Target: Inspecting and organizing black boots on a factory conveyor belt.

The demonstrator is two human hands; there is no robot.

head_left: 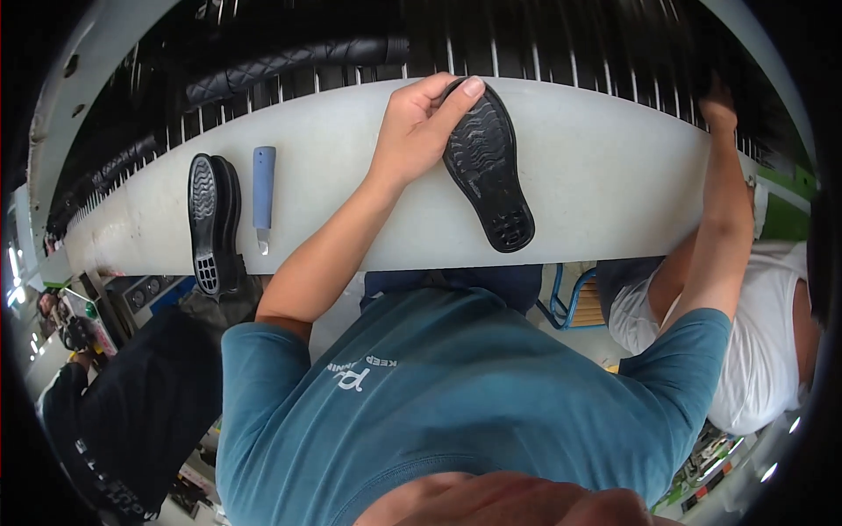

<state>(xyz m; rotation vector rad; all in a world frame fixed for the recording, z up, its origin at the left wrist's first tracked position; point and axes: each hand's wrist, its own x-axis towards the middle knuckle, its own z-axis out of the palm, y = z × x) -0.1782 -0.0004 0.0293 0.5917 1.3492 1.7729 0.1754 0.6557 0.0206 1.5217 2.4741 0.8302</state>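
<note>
My left hand (421,123) is closed on the toe end of a black shoe sole (488,167), thumb across its upper edge. The sole's treaded face is turned up, and its heel points toward me over the white table. At the far right my right arm stretches past the table's back edge. My right hand (719,103) is in shadow there, and its fingers are too dark to make out. Near the table's front edge on the left lies a pair of black shoe soles (214,219). Beside them is a blue-handled knife (263,188) with a short metal blade.
The long white table (333,167) runs across in front of me. Behind it is a rack of metal rods (535,63) with dark quilted pieces (294,66) on it. A person in black (149,394) is at left, one in white (754,351) at right, near a blue-framed stool (583,302).
</note>
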